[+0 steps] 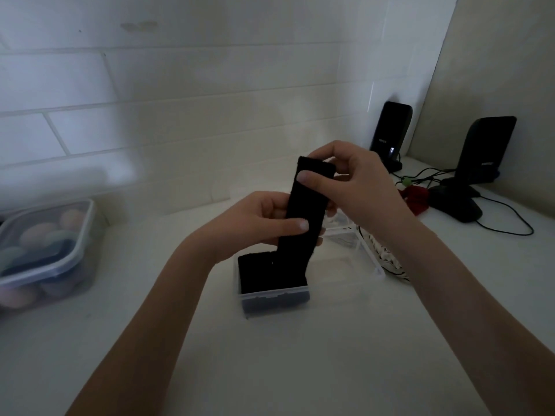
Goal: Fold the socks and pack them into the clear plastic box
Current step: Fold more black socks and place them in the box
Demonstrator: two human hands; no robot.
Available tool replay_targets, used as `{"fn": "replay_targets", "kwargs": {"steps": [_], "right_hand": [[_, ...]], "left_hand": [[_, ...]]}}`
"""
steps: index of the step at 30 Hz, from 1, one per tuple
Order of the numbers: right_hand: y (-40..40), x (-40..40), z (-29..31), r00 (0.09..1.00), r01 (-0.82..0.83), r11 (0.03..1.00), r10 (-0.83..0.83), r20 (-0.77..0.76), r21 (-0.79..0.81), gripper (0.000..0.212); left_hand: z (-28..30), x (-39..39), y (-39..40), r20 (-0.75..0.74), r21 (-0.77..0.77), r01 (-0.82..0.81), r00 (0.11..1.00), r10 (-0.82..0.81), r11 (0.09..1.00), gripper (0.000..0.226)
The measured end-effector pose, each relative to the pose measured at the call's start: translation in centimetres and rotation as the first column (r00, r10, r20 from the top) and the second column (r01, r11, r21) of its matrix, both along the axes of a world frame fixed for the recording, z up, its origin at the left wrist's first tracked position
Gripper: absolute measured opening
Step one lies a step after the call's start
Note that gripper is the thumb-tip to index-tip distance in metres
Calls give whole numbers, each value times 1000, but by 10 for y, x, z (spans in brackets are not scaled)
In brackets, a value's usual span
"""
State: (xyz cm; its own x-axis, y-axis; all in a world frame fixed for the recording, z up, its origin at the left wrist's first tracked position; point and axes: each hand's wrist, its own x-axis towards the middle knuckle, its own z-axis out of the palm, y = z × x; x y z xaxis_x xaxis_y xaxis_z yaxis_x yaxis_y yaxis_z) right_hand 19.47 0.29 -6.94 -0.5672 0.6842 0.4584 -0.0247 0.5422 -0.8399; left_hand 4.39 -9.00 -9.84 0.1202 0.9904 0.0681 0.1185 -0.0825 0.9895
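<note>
Both hands, left hand (258, 217) and right hand (351, 181), are pinching a black sock (303, 211) above the clear plastic box (345, 283). The box is sitting on a white counter (270, 355) against a white tiled wall (180, 100).

Both my bare forearms are reaching in from the bottom edge, converging toward the middle. My left hand (264, 219) is sitting lower, palm turned toward me, thumb lying flat across the front of a black sock (303, 211) with the other fingers curled behind it. My right hand (351, 184) is sitting higher, wrist bent, thumb pressing on the front near the sock's top end, index finger hooking over the top edge. Both hands are pinching the same strip, close together.
</note>
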Motion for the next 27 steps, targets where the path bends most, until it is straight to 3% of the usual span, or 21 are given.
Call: {"fn": "replay_targets", "kwargs": {"steps": [3,5,7,10,13,17,20,23,27], "right_hand": [[-1,-1,-2,999,37,998,-37,8,47,26],[0,-3,-2,999,10,1000,-10,39,-16,35],[2,-2,-2,978,-61,993,80,195,-102,43],[2,0,-7,895,-230,945,299,330,-233,23],[0,-3,-13,915,-286,913,350,199,-291,12],[-1,-5,-10,959,-255,928,278,48,-271,23],[-2,-4,-8,976,-208,945,218,14,-252,28],[-2,-2,-6,980,-199,942,195,-44,-269,25],[-1,1,-6,976,-215,966,219,13,-147,19]], "left_hand": [[-1,1,0,-15,5,-30,999,30,1000,25],[-1,1,2,-1,15,-92,996,92,996,26],[-1,0,3,23,46,-143,990,142,989,29],[0,-1,4,53,111,-183,983,178,977,27],[0,-2,5,21,135,-226,974,225,965,29],[-1,-3,5,45,68,-157,987,154,985,51],[-4,-2,5,-29,91,-153,987,156,984,29],[-5,-1,8,-65,157,-253,962,266,955,25],[-6,-6,13,-41,327,-429,884,467,842,27]]}}
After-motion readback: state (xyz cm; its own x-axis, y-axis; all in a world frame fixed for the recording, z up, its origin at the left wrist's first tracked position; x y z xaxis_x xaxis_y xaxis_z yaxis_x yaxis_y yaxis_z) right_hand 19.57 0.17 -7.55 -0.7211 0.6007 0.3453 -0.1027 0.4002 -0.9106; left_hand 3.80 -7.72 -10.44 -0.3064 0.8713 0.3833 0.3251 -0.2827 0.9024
